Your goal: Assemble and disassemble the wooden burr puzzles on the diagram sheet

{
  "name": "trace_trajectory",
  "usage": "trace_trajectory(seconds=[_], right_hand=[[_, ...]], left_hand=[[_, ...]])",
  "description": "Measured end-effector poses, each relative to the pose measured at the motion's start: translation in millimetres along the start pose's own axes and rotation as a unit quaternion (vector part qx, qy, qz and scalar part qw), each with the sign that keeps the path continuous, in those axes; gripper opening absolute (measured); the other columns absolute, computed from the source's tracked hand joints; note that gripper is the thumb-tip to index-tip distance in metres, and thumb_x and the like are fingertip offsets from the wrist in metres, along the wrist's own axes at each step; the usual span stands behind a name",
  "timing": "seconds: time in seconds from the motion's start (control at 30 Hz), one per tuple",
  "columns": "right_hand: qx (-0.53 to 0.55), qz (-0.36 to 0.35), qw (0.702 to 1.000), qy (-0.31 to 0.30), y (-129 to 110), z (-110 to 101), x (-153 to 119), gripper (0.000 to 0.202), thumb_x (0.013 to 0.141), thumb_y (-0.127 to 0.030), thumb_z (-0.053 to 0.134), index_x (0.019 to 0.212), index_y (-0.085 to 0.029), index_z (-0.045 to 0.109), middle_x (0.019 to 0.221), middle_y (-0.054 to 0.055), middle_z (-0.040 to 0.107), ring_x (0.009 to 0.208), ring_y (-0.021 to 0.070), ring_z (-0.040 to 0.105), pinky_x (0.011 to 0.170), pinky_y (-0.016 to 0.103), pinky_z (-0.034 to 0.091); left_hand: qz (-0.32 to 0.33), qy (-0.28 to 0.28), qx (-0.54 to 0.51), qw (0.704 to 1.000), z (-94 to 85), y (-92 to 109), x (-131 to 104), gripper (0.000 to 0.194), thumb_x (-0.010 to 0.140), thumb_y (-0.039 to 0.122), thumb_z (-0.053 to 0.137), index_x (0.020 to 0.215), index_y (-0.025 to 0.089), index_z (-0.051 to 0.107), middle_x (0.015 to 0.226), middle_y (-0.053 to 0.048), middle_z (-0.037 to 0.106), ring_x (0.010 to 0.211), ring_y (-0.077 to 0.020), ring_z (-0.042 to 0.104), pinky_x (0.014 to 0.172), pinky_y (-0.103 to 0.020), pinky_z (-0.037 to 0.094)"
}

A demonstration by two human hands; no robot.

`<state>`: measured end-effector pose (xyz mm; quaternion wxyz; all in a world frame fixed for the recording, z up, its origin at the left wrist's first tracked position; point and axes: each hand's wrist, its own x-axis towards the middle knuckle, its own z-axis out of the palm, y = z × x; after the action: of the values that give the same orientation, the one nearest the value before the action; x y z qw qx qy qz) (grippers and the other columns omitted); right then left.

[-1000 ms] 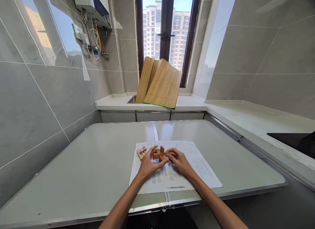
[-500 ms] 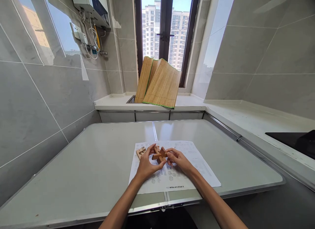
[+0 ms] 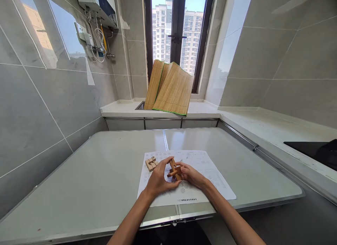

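Between my two hands is a wooden burr puzzle (image 3: 174,170), reddish-brown, its notched sticks crossing one another. My left hand (image 3: 159,180) grips it from the left, thumb at the lower end and fingers at the upper end of one stick. From the right, the fingers of my right hand (image 3: 190,174) close on the crossing pieces and hide part of them. Paler notched wooden pieces (image 3: 151,163) lie together just left of my left hand. Under everything is a printed sheet (image 3: 210,183) with small diagrams and text.
The sheet lies on a pale folding table (image 3: 105,174) with a centre seam. Behind it, a bamboo mat (image 3: 173,88) leans on the white ledge by the window. A counter (image 3: 276,127) with a black hob runs along the right.
The wooden puzzle has turned in my hands, with one stick now more upright, and shifted slightly right and down. My left hand has moved a little to the right.
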<state>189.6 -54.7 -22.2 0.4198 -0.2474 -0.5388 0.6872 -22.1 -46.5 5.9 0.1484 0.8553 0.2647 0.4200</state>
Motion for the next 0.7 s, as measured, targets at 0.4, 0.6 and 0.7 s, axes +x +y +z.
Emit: trace_trajectory(seconds=[0.4,0.6,0.7], right_hand=[[-0.058,-0.071,0.978,0.185,3,-17,3,0.049,0.088,-0.059,0.063,0.119,-0.021,0.061,0.113,0.012,0.069,0.087,0.0237,0.066,0.073,0.038,0.055],[-0.356,-0.111,0.871,0.321,19,-22,6,0.066,0.071,-0.049,0.083,0.127,-0.024,0.058,0.122,0.011,0.064,0.105,0.0292,0.060,0.095,0.049,0.048],[-0.465,-0.130,0.837,0.259,22,-20,3,0.064,0.071,-0.044,0.084,0.127,-0.026,0.062,0.123,0.010,0.064,0.117,0.0331,0.053,0.104,0.053,0.042]], left_hand=[[-0.066,0.047,0.014,0.997,-2.1,-2,-1,0.084,0.072,0.038,0.083,0.144,0.029,0.040,0.140,-0.010,0.058,0.125,-0.0312,0.060,0.099,-0.047,0.054],[-0.135,0.103,-0.030,0.985,-0.6,-4,1,0.078,0.072,0.037,0.083,0.140,0.029,0.045,0.131,-0.009,0.064,0.119,-0.0296,0.063,0.095,-0.046,0.055],[-0.155,0.112,-0.058,0.980,0.4,-6,2,0.077,0.073,0.036,0.082,0.140,0.027,0.046,0.130,-0.009,0.066,0.120,-0.0284,0.063,0.098,-0.045,0.054]])
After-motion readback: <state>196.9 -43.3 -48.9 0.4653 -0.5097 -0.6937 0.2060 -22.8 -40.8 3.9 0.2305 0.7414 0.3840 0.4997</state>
